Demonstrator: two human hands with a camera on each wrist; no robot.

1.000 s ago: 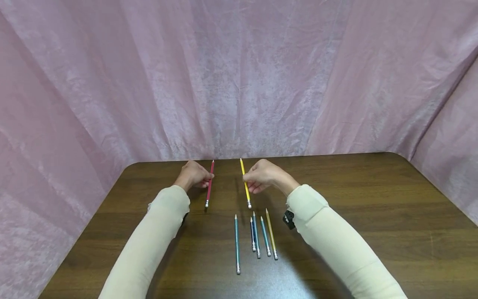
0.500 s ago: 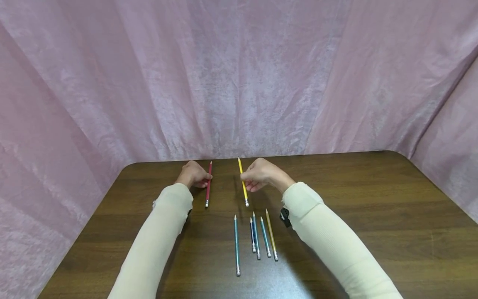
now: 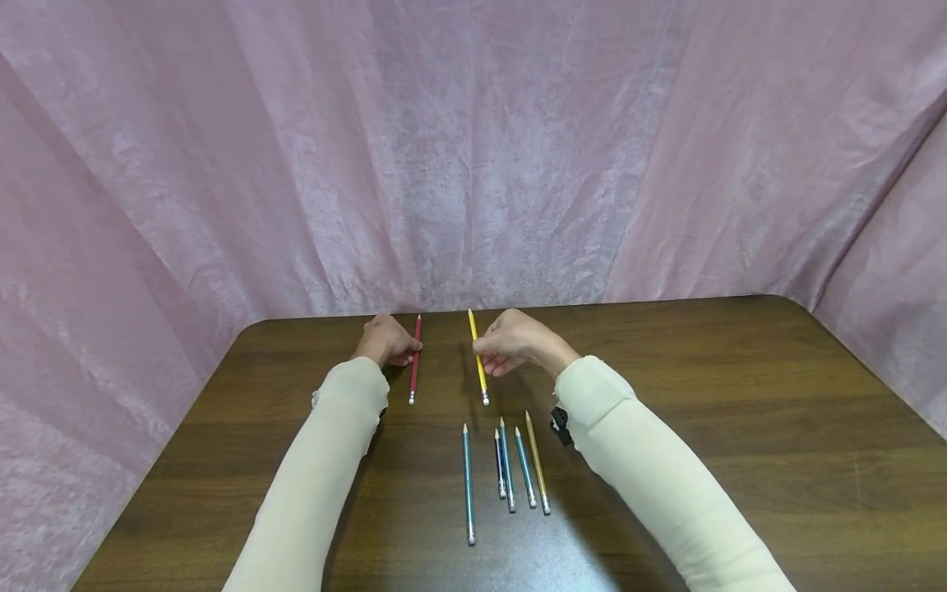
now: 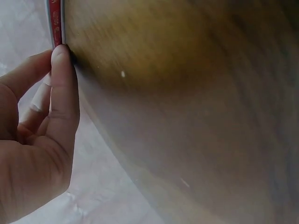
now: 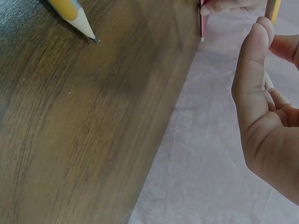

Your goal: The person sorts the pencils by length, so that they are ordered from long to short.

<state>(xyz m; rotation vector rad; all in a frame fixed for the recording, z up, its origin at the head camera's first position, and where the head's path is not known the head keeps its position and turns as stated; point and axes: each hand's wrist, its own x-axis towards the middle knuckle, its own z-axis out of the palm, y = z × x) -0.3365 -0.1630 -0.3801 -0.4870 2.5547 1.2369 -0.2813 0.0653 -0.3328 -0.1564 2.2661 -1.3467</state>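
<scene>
In the head view my left hand (image 3: 388,339) pinches a red pencil (image 3: 415,370) near the table's far edge, its tip pointing away and its white eraser towards me. My right hand (image 3: 518,344) pinches a bright yellow pencil (image 3: 482,380), tilted slightly, with a gap between the two pencils. The left wrist view shows thumb and finger of the left hand (image 4: 46,126) on the red pencil (image 4: 55,23). In the right wrist view the yellow pencil (image 5: 273,10) is between the right hand's (image 5: 266,107) fingertips, mostly out of frame.
Nearer on the brown wooden table (image 3: 740,411) lie a teal pencil (image 3: 468,485), a dark blue pencil (image 3: 500,464), two more bluish pencils (image 3: 506,469) (image 3: 525,469) and a dull gold pencil (image 3: 538,464). A pink curtain (image 3: 473,164) hangs behind the table.
The yellow pencil and my right hand have shifted a little to the left. My left hand keeps its pinch on the red pencil, with only slight movement.
</scene>
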